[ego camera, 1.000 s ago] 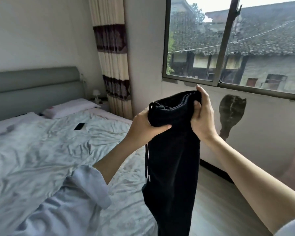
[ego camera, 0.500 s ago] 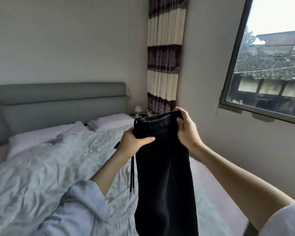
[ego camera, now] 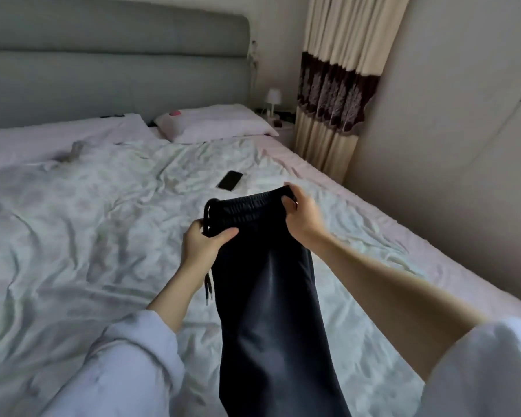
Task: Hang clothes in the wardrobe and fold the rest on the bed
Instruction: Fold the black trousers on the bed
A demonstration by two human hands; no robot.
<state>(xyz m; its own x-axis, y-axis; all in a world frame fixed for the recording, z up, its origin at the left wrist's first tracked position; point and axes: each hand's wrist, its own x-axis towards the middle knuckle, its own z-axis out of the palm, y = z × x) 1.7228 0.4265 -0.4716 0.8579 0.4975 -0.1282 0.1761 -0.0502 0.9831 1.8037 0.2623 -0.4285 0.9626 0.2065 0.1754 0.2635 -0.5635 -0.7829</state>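
Black drawstring trousers (ego camera: 271, 296), centre frame, hang by the waistband above the bed (ego camera: 88, 236): left hand (ego camera: 203, 245) grips one end, right hand (ego camera: 301, 212) pinches the other. Folding appears not yet begun; no folded garments or wardrobe visible. A phone (ego camera: 229, 180) lies beyond.

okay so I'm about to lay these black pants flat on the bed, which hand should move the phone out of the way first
Right, probably. The right hand grips the pants at the waistband corner nearest the phone; the left hand holds the other corner, farther from it, beside the drawstring.
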